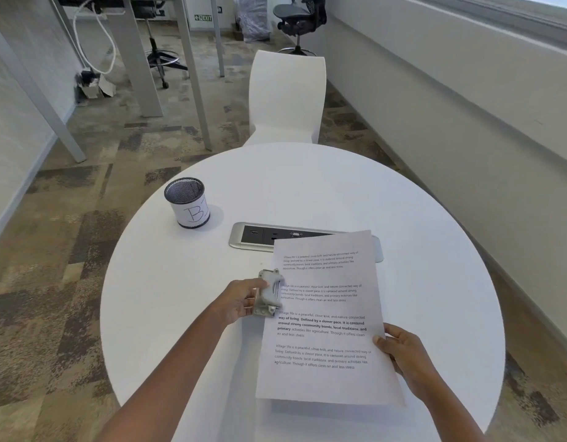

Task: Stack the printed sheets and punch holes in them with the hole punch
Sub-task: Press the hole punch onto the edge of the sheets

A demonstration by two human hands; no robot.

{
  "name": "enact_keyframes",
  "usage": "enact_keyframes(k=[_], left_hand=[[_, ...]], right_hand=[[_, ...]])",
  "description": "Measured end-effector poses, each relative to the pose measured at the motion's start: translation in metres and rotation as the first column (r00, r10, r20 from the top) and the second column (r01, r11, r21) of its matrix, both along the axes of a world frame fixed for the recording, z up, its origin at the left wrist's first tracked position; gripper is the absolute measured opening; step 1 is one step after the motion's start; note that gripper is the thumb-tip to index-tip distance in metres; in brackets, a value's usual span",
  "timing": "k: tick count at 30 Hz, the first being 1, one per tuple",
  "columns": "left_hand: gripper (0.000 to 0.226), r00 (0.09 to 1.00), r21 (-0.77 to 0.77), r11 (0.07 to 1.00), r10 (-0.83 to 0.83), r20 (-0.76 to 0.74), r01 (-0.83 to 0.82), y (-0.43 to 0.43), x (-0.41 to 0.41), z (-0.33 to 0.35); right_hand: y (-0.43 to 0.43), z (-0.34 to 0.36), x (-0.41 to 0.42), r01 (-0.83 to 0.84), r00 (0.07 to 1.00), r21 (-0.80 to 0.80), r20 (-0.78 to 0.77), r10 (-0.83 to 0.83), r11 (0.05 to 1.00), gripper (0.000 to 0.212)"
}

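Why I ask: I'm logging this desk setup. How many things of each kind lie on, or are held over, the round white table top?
hole punch: 1
stack of printed sheets: 1 (the number of sheets in it cannot be told)
mesh pen cup: 1
socket panel: 1
Total: 4

On the round white table (307, 186), the left hand (240, 301) grips the hole punch (269, 293) set against the left edge of the printed sheets (323, 314). The right hand (400, 349) pinches their right edge. A mesh pen cup (187, 201) stands beyond, left of a power socket panel (259, 236).
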State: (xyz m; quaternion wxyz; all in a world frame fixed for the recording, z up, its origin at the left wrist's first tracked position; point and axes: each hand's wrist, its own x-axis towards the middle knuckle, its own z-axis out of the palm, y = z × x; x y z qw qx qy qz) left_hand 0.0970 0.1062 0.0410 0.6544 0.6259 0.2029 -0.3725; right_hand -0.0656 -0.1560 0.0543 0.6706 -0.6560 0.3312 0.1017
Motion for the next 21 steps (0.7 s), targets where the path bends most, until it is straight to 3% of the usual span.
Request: enact_keyframes(k=[7,16,21], left_hand=[[0.008,0.984,-0.041,0.983,0.179,0.023,-0.178,0.02,0.007,0.0],[0.022,0.944,0.186,0.936,0.261,0.204,-0.299,0.05,0.017,-0.013],[0.024,0.943,0.244,0.923,0.245,0.225,-0.298,0.066,0.018,-0.023]], right_hand=[[-0.017,-0.003,-0.008,0.088,0.996,0.015,-0.016,-0.088,0.996,0.026],[-0.031,-0.004,-0.02,0.13,0.991,0.009,-0.019,-0.13,0.991,0.026],[-0.032,-0.007,-0.024,0.156,0.987,0.008,-0.031,-0.156,0.988,0.027]])
